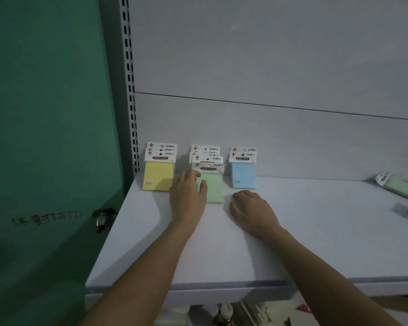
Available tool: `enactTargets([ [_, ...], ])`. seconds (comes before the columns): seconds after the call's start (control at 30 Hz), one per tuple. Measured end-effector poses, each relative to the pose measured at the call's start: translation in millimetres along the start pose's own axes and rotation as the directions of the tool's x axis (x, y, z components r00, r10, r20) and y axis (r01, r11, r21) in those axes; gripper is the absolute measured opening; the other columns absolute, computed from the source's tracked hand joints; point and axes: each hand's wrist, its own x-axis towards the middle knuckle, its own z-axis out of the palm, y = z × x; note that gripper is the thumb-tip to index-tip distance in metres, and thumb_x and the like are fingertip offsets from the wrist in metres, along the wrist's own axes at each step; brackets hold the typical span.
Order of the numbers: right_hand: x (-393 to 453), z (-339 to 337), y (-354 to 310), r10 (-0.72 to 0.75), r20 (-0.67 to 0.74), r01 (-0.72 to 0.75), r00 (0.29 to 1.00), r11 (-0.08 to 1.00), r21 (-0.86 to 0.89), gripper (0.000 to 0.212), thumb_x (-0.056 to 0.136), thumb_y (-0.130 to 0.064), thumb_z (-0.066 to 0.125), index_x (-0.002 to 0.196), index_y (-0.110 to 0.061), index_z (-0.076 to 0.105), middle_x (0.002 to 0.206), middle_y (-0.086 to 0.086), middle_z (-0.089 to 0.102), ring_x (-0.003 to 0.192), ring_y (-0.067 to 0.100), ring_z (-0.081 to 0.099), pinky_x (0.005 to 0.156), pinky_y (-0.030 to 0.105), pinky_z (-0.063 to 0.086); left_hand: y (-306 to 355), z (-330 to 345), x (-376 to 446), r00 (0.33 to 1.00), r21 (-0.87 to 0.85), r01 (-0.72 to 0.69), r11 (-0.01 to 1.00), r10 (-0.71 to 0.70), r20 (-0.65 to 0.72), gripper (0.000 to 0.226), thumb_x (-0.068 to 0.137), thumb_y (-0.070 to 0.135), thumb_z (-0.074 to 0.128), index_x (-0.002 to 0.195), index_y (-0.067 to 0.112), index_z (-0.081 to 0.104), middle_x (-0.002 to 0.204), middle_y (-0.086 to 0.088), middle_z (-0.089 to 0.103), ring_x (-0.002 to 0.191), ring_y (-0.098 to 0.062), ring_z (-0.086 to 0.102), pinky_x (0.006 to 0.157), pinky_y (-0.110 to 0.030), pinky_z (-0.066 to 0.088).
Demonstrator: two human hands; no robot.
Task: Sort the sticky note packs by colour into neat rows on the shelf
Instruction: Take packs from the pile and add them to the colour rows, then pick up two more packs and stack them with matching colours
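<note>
I see 3 rows of sticky note packs at the back left of the white shelf [292, 231], each row overlapped like shingles and running toward the back panel [269, 67]. The yellow row [158, 176] sits farthest left, close to the slotted upright [130, 90]. The green row [212, 187] is in the middle and reaches nearest to the shelf's front. The blue row [243, 175] is on the right. The rows stand apart from one another, with bare shelf showing between them.

My left hand [187, 196] lies flat with its fingers extended, palm down. Its fingertips rest on the left part of the front green pack, while the rest of the hand sits on the shelf between the yellow and green rows. It presses rather than grips. My right hand [251, 209] rests on the shelf just in front of the blue row and just beside the green pack's right front corner, with its fingers loosely curled. I cannot see anything held in it, and I cannot tell whether a fingertip touches the green pack.

At the far right edge, more packs [400, 185] lie loose and tilted on the shelf, at least 1 of them green, blurred by the lens. A green door [45, 137] with a metal knob [103, 218] stands to the left of the shelf.
</note>
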Motion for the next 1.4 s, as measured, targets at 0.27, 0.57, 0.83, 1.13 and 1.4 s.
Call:
enactTargets([
  [0.27,-39,-48,17,0.113,0.1,-0.131,0.989,0.971,0.199,0.045,0.096,-0.049,0.037,0.13,-0.027,0.055,0.14,-0.001,0.052,0.125,0.021,0.049,0.104,0.043,0.04,54,-25,-23,0.92,0.118,-0.086,0.989,0.033,0.392,0.041,0.095,0.045,0.041,0.129,0.023,0.051,0.132,-0.001,0.052,0.123,-0.025,0.044,0.096,-0.039,0.04],
  [0.57,-118,-106,90,0.083,0.116,-0.108,0.99,0.966,0.235,0.051,0.095,-0.052,0.039,0.139,-0.027,0.045,0.147,-0.001,0.044,0.133,0.02,0.042,0.11,0.042,0.034,148,-25,-97,0.819,0.18,-0.054,0.982,-0.06,0.571,0.056,0.093,0.059,0.033,0.14,0.03,0.043,0.146,-0.001,0.043,0.132,-0.026,0.038,0.104,-0.043,0.033],
  [0.83,-210,-173,207,0.136,0.064,-0.147,0.989,0.967,0.207,0.05,0.094,-0.054,0.038,0.137,-0.029,0.048,0.142,-0.004,0.049,0.12,0.018,0.053,0.102,0.04,0.042,262,2,-172,0.785,0.14,-0.043,0.989,-0.053,0.618,0.06,0.091,0.063,0.033,0.141,0.032,0.042,0.149,0.003,0.041,0.135,-0.023,0.037,0.107,-0.041,0.031],
  [1.13,-266,-214,322,0.188,0.076,-0.199,0.979,0.965,0.174,0.051,0.095,-0.052,0.037,0.138,-0.028,0.045,0.144,-0.001,0.046,0.127,0.02,0.045,0.101,0.042,0.042,367,60,-215,0.74,0.173,-0.153,0.973,-0.003,0.673,0.059,0.091,0.063,0.031,0.141,0.032,0.041,0.15,0.003,0.04,0.135,-0.022,0.037,0.107,-0.041,0.031],
  [1.4,-248,-222,411,0.269,0.052,-0.274,0.962,0.947,0.169,0.047,0.094,-0.05,0.041,0.136,-0.029,0.047,0.143,-0.002,0.047,0.127,0.02,0.045,0.101,0.044,0.043,420,139,-198,0.722,0.096,-0.15,0.984,0.043,0.691,0.057,0.09,0.062,0.035,0.138,0.033,0.045,0.146,0.004,0.044,0.132,-0.021,0.041,0.105,-0.041,0.035],
])
